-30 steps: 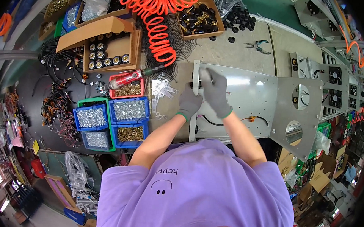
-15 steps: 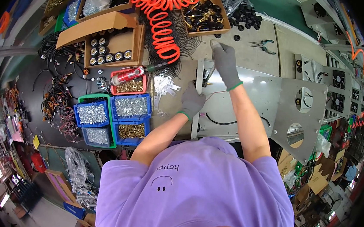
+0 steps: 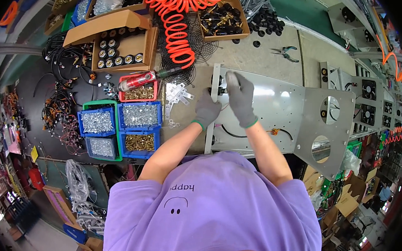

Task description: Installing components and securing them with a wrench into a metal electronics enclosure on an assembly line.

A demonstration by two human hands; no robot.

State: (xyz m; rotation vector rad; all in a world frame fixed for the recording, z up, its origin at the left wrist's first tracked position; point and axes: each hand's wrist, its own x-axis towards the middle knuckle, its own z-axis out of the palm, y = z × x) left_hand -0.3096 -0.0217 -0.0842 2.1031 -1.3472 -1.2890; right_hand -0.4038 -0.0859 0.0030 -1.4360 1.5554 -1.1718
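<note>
A grey sheet-metal panel (image 3: pixel 268 98) with a raised flange (image 3: pixel 215 83) along its left edge lies in front of me. At that flange my gloved left hand (image 3: pixel 208 109) is closed, its fingertips on the outer side; what they pinch is hidden. Just across the flange, my gloved right hand (image 3: pixel 241 99) makes a fist with the thumb on top. Whatever it grips is covered by the glove. Between the hands a dark fitting (image 3: pixel 222 89) shows partly at the flange. A black cable (image 3: pixel 233 133) and a small orange-yellow wire bundle (image 3: pixel 274 132) lie on the panel.
Left of the panel are white metal tabs (image 3: pixel 177 94), blue bins of screws (image 3: pixel 139 115) and a red power driver (image 3: pixel 137 81) on an orange coiled hose (image 3: pixel 178 36). Boxed black fittings (image 3: pixel 223 19) and pliers (image 3: pixel 286 53) lie beyond. A cut-out plate (image 3: pixel 325 126) adjoins on the right.
My right hand has come down and nearer to me, beside the left hand at the flange. The orange-yellow wire bundle, hidden before by my right forearm, now shows. The view has shifted slightly.
</note>
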